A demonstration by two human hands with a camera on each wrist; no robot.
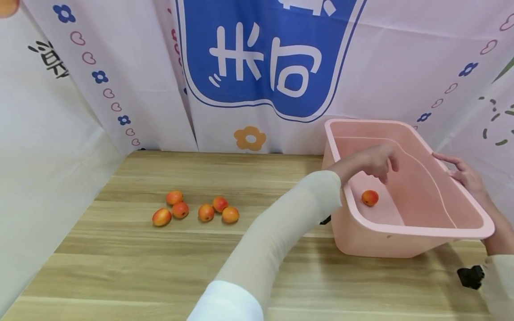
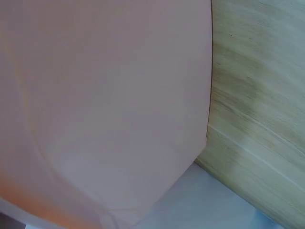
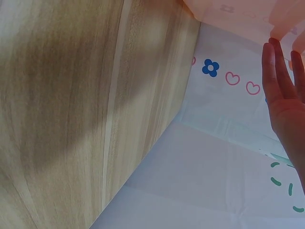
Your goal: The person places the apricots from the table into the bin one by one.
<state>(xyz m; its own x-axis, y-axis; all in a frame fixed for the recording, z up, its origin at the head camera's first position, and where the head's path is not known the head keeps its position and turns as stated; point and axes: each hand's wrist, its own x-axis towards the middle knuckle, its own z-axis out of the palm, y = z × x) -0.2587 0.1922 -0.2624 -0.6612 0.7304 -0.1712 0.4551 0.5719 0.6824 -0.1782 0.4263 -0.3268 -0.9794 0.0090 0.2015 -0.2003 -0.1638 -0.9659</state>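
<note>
Her left hand (image 1: 371, 161) hovers loose-fingered and empty over the apricot (image 1: 370, 197) in the pink tub (image 1: 409, 229); right hand (image 1: 463, 173), fingers straight, steadies its rim.

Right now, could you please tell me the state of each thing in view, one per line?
pink tub: upright on the table, one fruit inside.
fruit in the tub: lying loose on the bottom.
six fruits: loose on the table, left of the tub.
left hand: over the tub, fingers loosely curled, empty.
right hand: fingers straight, resting on the tub's right rim.
</note>
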